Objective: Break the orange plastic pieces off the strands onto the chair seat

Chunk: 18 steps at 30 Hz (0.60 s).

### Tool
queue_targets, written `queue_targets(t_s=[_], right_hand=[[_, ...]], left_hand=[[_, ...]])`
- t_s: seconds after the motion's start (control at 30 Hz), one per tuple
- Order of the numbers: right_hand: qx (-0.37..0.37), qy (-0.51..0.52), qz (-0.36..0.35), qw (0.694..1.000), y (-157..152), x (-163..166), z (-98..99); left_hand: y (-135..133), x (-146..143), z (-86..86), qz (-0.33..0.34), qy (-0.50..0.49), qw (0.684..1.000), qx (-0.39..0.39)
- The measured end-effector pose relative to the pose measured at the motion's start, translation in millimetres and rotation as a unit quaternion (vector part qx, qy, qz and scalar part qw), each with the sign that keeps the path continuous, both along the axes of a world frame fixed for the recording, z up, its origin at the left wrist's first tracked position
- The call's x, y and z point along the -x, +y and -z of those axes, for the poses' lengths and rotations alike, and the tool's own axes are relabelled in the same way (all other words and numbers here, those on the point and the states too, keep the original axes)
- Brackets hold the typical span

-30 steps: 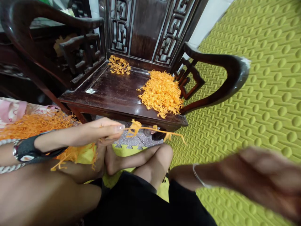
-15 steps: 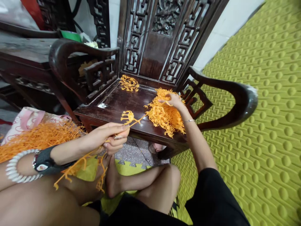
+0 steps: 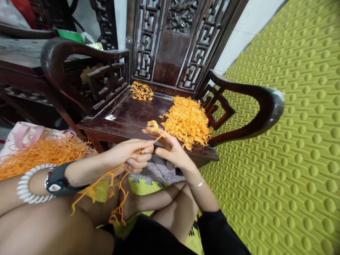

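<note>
My left hand (image 3: 138, 154) is closed around a thin branching orange plastic sprue (image 3: 91, 187). Its stems hang below the fist over my legs, and one end sticks out past my thumb with a small curled orange piece (image 3: 152, 124) at the tip. Close beside that end is my right hand (image 3: 174, 150), fingers and thumb apart around it; whether they touch it I cannot tell. Behind my right hand, a heap of small orange plastic pieces (image 3: 187, 118) lies on the right of the wooden chair seat (image 3: 127, 113).
A smaller orange cluster (image 3: 142, 91) lies at the seat's back left corner. Many orange sprues (image 3: 53, 152) are piled by a pink and white bag (image 3: 20, 136) at left. Curved chair arms (image 3: 261, 102) flank the seat. A yellow-green bumpy mat (image 3: 297, 148) is on the right.
My right hand has moved from the orange heap leftward and nearer, to the sprue end at my left hand. My left hand keeps its hold. The view has shifted slightly.
</note>
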State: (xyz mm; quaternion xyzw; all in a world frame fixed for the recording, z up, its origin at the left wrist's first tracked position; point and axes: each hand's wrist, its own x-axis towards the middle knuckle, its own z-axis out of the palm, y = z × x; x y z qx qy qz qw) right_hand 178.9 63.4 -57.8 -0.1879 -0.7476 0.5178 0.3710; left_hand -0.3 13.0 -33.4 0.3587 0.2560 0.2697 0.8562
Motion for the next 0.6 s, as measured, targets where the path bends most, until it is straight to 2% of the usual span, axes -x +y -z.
queue_targets(t_s=[0.07, 0.13, 0.23, 0.33, 0.4, 0.47, 0.53, 0.6], right_hand=[[0.067, 0.077, 0.029, 0.994, -14.9, 16.8, 6.2], [0.107, 0.174, 0.085, 0.975, -26.1, 27.1, 4.8], [0.144, 0.324, 0.175, 0.918, -48.0, 28.3, -5.0], [0.179, 0.389, 0.254, 0.867, -77.5, 3.4, -11.4], [0.141, 0.439, 0.368, 0.808, -96.5, -33.1, -11.4], [0.022, 0.489, 0.511, 0.706, -111.2, -79.0, -10.6], [-0.104, 0.472, 0.602, 0.636, -116.8, -117.8, -12.3], [-0.166, 0.381, 0.605, 0.679, -106.7, -134.1, -17.7]], left_hand=[[-1.7, -8.3, 6.5, 0.051, 0.047, 0.997, -0.016], [-4.3, -14.7, 10.7, 0.081, 0.075, 0.993, -0.037], [-10.8, -19.5, 8.4, 0.081, 0.080, 0.989, -0.100], [-18.6, -18.0, 2.2, 0.118, 0.107, 0.968, -0.193], [-21.0, -12.4, 2.0, 0.150, 0.140, 0.952, -0.228], [-19.0, -2.9, 4.9, 0.139, 0.156, 0.955, -0.209], [-13.5, 9.9, 6.8, 0.097, 0.155, 0.969, -0.164], [-8.1, 24.8, 2.5, 0.033, 0.158, 0.977, -0.141]])
